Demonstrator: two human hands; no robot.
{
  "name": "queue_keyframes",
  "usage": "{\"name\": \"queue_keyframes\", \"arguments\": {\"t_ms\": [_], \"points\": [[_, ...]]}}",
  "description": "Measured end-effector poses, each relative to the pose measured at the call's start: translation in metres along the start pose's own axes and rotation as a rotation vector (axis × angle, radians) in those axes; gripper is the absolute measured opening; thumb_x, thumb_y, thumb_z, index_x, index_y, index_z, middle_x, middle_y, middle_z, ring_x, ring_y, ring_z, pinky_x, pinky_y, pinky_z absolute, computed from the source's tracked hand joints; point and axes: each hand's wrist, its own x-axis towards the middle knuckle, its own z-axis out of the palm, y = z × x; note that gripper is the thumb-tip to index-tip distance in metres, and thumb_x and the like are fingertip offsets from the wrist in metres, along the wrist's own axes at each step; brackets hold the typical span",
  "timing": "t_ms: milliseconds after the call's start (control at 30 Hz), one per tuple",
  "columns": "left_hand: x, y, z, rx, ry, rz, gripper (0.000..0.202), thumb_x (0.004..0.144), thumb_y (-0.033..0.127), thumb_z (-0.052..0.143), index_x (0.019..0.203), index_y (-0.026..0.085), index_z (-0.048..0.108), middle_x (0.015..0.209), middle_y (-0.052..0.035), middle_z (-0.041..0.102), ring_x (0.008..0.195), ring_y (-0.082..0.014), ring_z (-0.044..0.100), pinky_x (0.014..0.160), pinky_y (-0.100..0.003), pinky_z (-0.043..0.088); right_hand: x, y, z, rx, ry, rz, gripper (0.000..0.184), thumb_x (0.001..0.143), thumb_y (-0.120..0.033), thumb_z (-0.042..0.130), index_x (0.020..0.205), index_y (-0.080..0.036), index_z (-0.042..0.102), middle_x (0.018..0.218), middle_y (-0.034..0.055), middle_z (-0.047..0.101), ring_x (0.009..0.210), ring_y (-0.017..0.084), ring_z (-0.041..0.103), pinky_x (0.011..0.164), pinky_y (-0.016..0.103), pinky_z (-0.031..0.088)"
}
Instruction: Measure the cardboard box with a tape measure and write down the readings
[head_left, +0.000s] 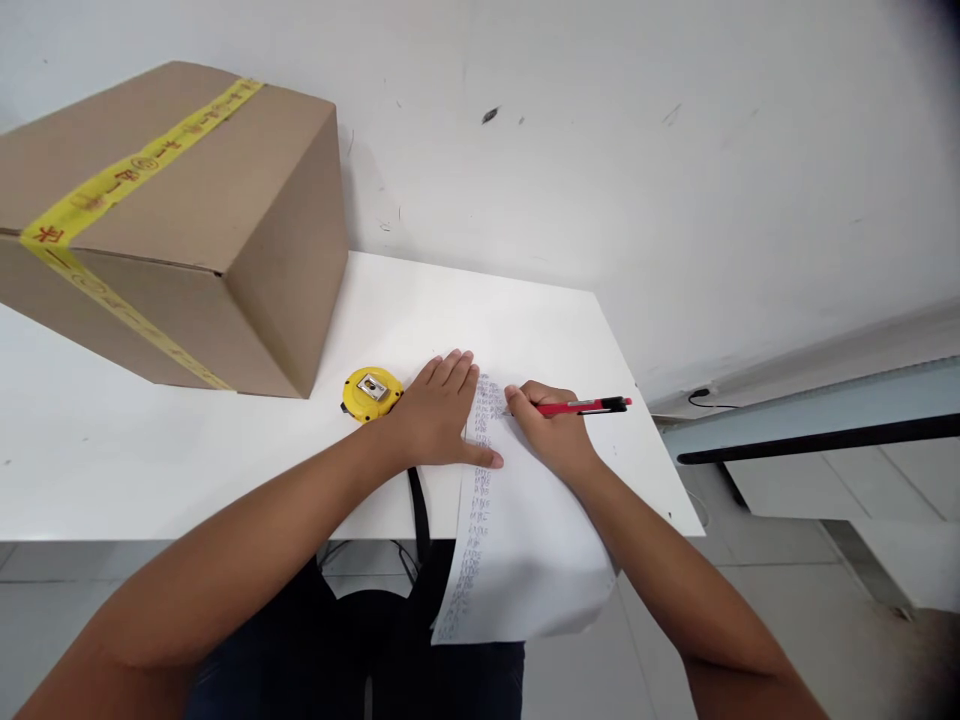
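My left hand lies flat with fingers stretched out, pressing on the upper left part of a white sheet of paper with a column of small writing. My right hand is closed around a red pen with a black end, its tip on the paper near the top of the written column. The sheet hangs over the front edge of the white table. A yellow tape measure sits just left of my left hand.
A large cardboard box sealed with yellow printed tape stands on the left of the table against the white wall. A black strap hangs off the table edge. Grey floor tiles and a wall socket lie to the right.
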Motion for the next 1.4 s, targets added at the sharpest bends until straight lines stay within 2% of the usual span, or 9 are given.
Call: {"name": "queue_keyframes", "arguments": {"t_ms": [233,400,567,733,867,933,1033,1267,1400], "points": [[-0.004,-0.003,0.002,-0.006,0.034,0.006,0.130,0.072,0.089,0.051,0.159,0.001,0.010,0.169,-0.0242,-0.002,0.158,-0.0348,-0.006,0.128,-0.050,0.001,0.001,-0.001,-0.002,0.077,0.112,0.003,0.034,0.089,-0.052,0.061,0.076,-0.022,0.070,0.070,0.0015,0.068,0.068,0.021,0.061,0.064,0.032,0.048],[-0.005,-0.001,0.005,-0.029,0.090,0.031,0.130,0.068,0.087,0.057,0.158,0.001,0.018,0.169,-0.0254,0.006,0.159,-0.0361,0.002,0.128,-0.048,0.003,0.014,0.012,-0.013,-0.118,0.254,-0.045,0.035,0.088,-0.054,0.061,0.091,-0.021,0.072,0.093,0.0069,0.073,0.088,0.025,0.065,0.079,0.036,0.051],[-0.001,-0.011,0.013,-0.099,0.153,0.029,0.128,0.065,0.086,0.059,0.157,0.006,0.022,0.169,-0.0245,0.007,0.158,-0.0380,0.002,0.127,-0.051,0.001,0.033,0.037,-0.014,-0.375,0.218,-0.111,0.044,0.094,-0.029,0.045,0.134,-0.017,0.059,0.123,0.0133,0.065,0.102,0.025,0.064,0.093,0.041,0.050],[-0.014,-0.006,0.001,0.048,0.170,0.064,0.124,0.068,0.087,0.058,0.156,0.007,0.028,0.165,-0.0284,0.017,0.156,-0.0407,0.017,0.125,-0.053,0.017,0.037,0.022,-0.007,-0.508,0.229,-0.103,0.045,0.086,-0.008,0.043,0.121,-0.016,0.070,0.107,0.0148,0.067,0.096,0.029,0.069,0.083,0.038,0.053],[-0.018,-0.013,-0.014,0.033,0.122,-0.080,0.117,0.076,0.081,0.055,0.159,0.004,0.024,0.166,-0.0263,0.010,0.156,-0.0414,0.010,0.126,-0.058,0.016,0.044,-0.005,0.001,-0.544,0.256,-0.117,0.044,0.080,-0.001,0.052,0.106,-0.026,0.077,0.098,0.0049,0.070,0.084,0.020,0.071,0.078,0.027,0.053],[-0.020,-0.015,-0.019,0.060,0.112,-0.025,0.114,0.078,0.078,0.055,0.158,0.002,0.026,0.165,-0.0280,0.016,0.155,-0.0433,0.013,0.125,-0.061,0.018,0.043,-0.012,0.002,-0.549,0.256,-0.092,0.044,0.082,-0.001,0.052,0.108,-0.027,0.077,0.097,0.0042,0.070,0.087,0.020,0.071,0.078,0.026,0.052],[-0.024,-0.009,-0.018,0.083,0.102,0.024,0.117,0.075,0.080,0.059,0.159,0.007,0.024,0.168,-0.0217,0.012,0.157,-0.0385,0.011,0.127,-0.054,0.017,0.040,-0.007,0.003,-0.561,0.214,-0.044,0.048,0.090,-0.004,0.044,0.127,-0.022,0.069,0.112,0.0093,0.067,0.098,0.022,0.069,0.083,0.028,0.050],[-0.060,0.008,-0.025,0.046,0.255,0.029,0.067,0.093,0.064,0.051,0.151,0.033,0.044,0.170,0.0004,0.023,0.159,-0.0248,0.011,0.130,-0.044,0.006,0.045,0.024,0.002,-0.639,0.053,-0.045,0.050,0.097,-0.011,0.040,0.143,-0.018,0.058,0.122,0.0130,0.062,0.098,0.024,0.068,0.081,0.031,0.046],[-0.100,-0.013,-0.034,0.035,0.304,-0.201,0.082,0.090,0.064,0.053,0.157,0.019,0.034,0.169,-0.0176,0.019,0.158,-0.0413,0.006,0.124,-0.066,0.012,0.043,0.023,0.001,-0.619,0.049,-0.061,0.049,0.100,-0.014,0.038,0.146,-0.016,0.055,0.121,0.0135,0.065,0.098,0.023,0.067,0.080,0.031,0.045]]}}
